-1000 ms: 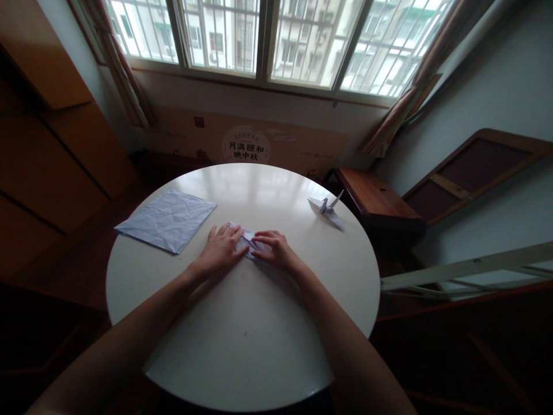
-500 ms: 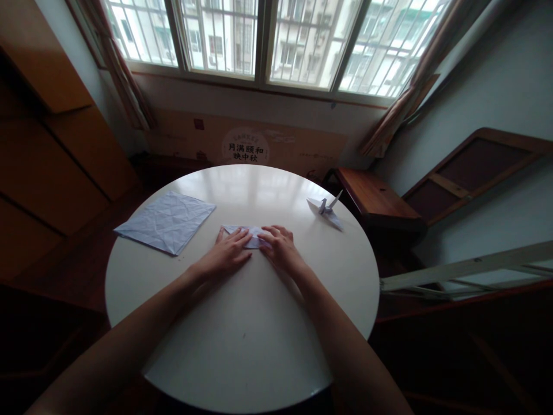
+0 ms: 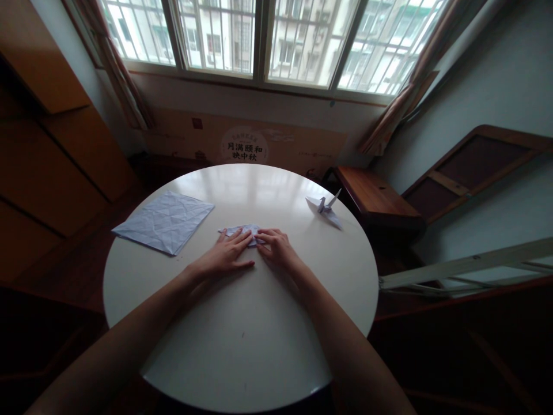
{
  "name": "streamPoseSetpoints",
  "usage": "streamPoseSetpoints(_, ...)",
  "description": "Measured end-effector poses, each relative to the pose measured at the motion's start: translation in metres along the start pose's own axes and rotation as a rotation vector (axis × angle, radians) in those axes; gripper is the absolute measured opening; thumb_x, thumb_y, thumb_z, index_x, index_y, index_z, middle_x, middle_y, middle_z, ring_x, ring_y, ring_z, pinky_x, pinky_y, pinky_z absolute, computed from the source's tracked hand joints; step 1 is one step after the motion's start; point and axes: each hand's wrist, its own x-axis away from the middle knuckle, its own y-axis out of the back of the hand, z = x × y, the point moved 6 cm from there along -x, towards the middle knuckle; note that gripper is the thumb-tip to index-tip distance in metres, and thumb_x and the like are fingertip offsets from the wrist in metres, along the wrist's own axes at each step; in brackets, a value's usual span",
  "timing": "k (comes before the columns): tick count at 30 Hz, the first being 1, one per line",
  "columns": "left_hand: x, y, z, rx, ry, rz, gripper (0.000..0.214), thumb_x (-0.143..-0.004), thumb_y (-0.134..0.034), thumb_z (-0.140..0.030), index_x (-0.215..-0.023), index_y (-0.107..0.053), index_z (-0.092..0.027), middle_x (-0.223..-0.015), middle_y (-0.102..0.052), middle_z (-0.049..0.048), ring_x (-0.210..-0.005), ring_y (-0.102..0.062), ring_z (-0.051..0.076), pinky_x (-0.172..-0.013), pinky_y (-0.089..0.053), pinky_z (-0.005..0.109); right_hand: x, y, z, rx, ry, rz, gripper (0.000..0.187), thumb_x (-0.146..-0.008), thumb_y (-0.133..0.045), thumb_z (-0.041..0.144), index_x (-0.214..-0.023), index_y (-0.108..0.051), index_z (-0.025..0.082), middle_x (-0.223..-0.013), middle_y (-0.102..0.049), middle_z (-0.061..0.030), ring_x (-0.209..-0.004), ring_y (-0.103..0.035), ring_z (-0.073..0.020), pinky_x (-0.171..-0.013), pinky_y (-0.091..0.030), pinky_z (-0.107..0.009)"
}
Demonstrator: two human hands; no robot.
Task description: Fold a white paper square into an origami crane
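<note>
A small folded piece of white paper (image 3: 247, 228) lies flat near the middle of the round white table (image 3: 242, 323). My left hand (image 3: 224, 255) rests on its left and near part, fingers stretched out and the thumb spread towards me. At the paper's right end, the bent fingers of my right hand (image 3: 280, 251) grip the edge, close to the left fingertips. Both hands hide much of the paper, so its exact folds are unclear. To the right stands a folded paper crane (image 3: 325, 208), touched by neither hand.
A stack of creased white paper sheets (image 3: 166, 222) lies at the table's left. Beyond the table's right edge is a wooden bench (image 3: 374, 193). A printed box (image 3: 285, 141) leans under the barred window, and a brown cabinet (image 3: 56, 150) stands at the left.
My left hand has spread its fingers and thumb wider over the paper. My right fingers have closed in along the right end, and the paper's visible outline has changed.
</note>
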Motion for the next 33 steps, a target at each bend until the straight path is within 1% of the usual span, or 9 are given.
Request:
streamPoseSetpoints(4, 0.0, 0.0, -0.001, -0.015, -0.013, -0.001, 0.077, -0.089, -0.038, -0.067, -0.151, -0.02, -0.026, -0.155, -0.028, 0.0122, -0.145, -0.019, 0.033, -0.113, -0.01, 0.061, 0.0, 0.0, -0.002, -0.017, -0.004, 0.017, 0.029, -0.085, -0.063, 0.025, -0.113, -0.069, 0.028, -0.124, -0.064, -0.0055, -0.116, -0.054, -0.0245, -0.101, -0.04, -0.045)
streamPoseSetpoints(9, -0.001, 0.001, -0.001, -0.023, -0.021, -0.011, 0.075, -0.089, -0.039, -0.066, -0.151, -0.021, -0.028, -0.155, -0.029, 0.0111, -0.144, -0.02, 0.033, -0.113, -0.013, 0.06, 0.001, 0.001, -0.001, 0.006, -0.007, 0.061, 0.032, -0.085, -0.063, 0.027, -0.117, -0.067, 0.027, -0.127, -0.062, -0.0062, -0.12, -0.051, -0.026, -0.101, -0.039, -0.046)
streamPoseSetpoints(16, 0.0, 0.0, -0.001, -0.018, -0.027, -0.005, 0.075, -0.089, -0.041, -0.065, -0.151, -0.02, -0.028, -0.155, -0.029, 0.0119, -0.144, -0.02, 0.033, -0.113, -0.013, 0.059, 0.002, 0.002, 0.001, 0.021, -0.019, 0.081, 0.034, -0.084, -0.064, 0.027, -0.118, -0.066, 0.025, -0.129, -0.06, -0.0058, -0.122, -0.049, -0.0255, -0.103, -0.037, -0.044)
streamPoseSetpoints(23, 0.0, 0.002, -0.002, -0.009, -0.015, -0.004, 0.076, -0.089, -0.041, -0.064, -0.151, -0.021, -0.026, -0.155, -0.029, 0.0133, -0.144, -0.021, 0.033, -0.114, -0.012, 0.058, 0.003, 0.001, 0.0, 0.015, -0.018, 0.084, 0.036, -0.083, -0.064, 0.026, -0.119, -0.065, 0.026, -0.13, -0.059, -0.007, -0.122, -0.049, -0.0261, -0.102, -0.037, -0.046)
streamPoseSetpoints(26, 0.0, 0.002, -0.002, -0.002, -0.022, -0.001, 0.075, -0.089, -0.04, -0.065, -0.151, -0.022, -0.026, -0.155, -0.029, 0.0133, -0.144, -0.021, 0.034, -0.113, -0.012, 0.06, 0.002, 0.001, 0.001, -0.015, -0.017, 0.028, 0.034, -0.083, -0.064, 0.024, -0.117, -0.066, 0.026, -0.126, -0.062, -0.0077, -0.119, -0.052, -0.0255, -0.102, -0.038, -0.046)
streamPoseSetpoints(28, 0.0, 0.003, -0.003, 0.001, -0.027, -0.002, 0.074, -0.089, -0.04, -0.065, -0.15, -0.025, -0.027, -0.155, -0.029, 0.0126, -0.144, -0.021, 0.034, -0.113, -0.012, 0.06, 0.001, 0.005, 0.004, -0.061, -0.014, -0.056, 0.03, -0.085, -0.062, 0.023, -0.114, -0.068, 0.025, -0.121, -0.065, -0.0079, -0.115, -0.055, -0.0235, -0.103, -0.038, -0.044)
streamPoseSetpoints(30, 0.0, 0.004, -0.004, -0.002, -0.028, -0.004, 0.072, -0.089, -0.04, -0.065, -0.149, -0.027, -0.027, -0.155, -0.028, 0.0119, -0.144, -0.021, 0.034, -0.113, -0.012, 0.06, 0.0, 0.01, 0.009, -0.133, 0.019, -0.13, 0.027, -0.086, -0.06, 0.022, -0.111, -0.069, 0.024, -0.117, -0.066, -0.0076, -0.112, -0.057, -0.0217, -0.103, -0.039, -0.042)
streamPoseSetpoints(31, 0.0, 0.004, -0.004, -0.004, -0.028, -0.006, 0.071, -0.089, -0.04, -0.065, -0.149, -0.028, -0.028, -0.155, -0.028, 0.0115, -0.144, -0.021, 0.034, -0.113, -0.013, 0.06, 0.0, 0.011, 0.012, -0.184, 0.044, -0.146, 0.027, -0.086, -0.059, 0.022, -0.111, -0.069, 0.023, -0.116, -0.067, -0.0077, -0.111, -0.058, -0.021, -0.103, -0.041, -0.041)
streamPoseSetpoints(33, 0.0, 0.004, -0.004, -0.009, -0.029, -0.009, 0.07, -0.089, -0.039, -0.065, -0.148, -0.029, -0.029, -0.155, -0.028, 0.011, -0.144, -0.021, 0.033, -0.113, -0.012, 0.06, 0.0, 0.012, 0.017, -0.294, 0.085, -0.139, 0.028, -0.087, -0.057, 0.023, -0.113, -0.068, 0.021, -0.117, -0.066, -0.0087, -0.112, -0.059, -0.0203, -0.101, -0.044, -0.039)
